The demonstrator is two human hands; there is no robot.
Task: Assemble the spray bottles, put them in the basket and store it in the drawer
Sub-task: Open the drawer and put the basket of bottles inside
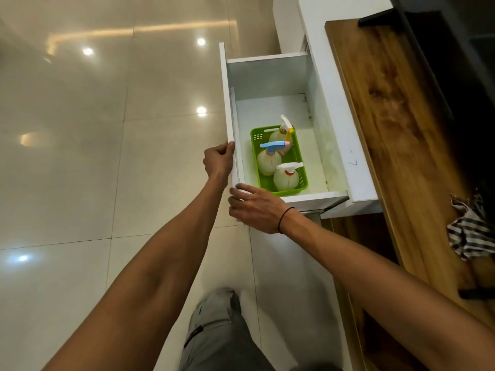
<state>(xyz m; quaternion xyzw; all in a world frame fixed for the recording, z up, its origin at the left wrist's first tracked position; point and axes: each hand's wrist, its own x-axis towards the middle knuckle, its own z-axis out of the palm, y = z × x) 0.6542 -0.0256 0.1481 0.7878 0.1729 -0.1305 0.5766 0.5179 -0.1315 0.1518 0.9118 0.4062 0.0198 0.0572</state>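
Note:
A white drawer (267, 79) stands pulled out from the cabinet. Inside it, on the drawer floor near me, sits a green basket (301, 167) holding three round pale spray bottles: one with a white and yellow head (284, 129), one with a blue and pink head (270, 156), one with a white head and red collar (286, 178). My left hand (218, 160) grips the top edge of the drawer's front panel. My right hand (254, 207) rests on the near corner of that front panel, fingers spread flat against it.
A wooden countertop (388, 116) runs along the right, with a striped cloth (471, 228) lying on it and dark objects at the far end. Glossy tiled floor (107, 129) lies to the left. My knee (217, 330) is below the drawer.

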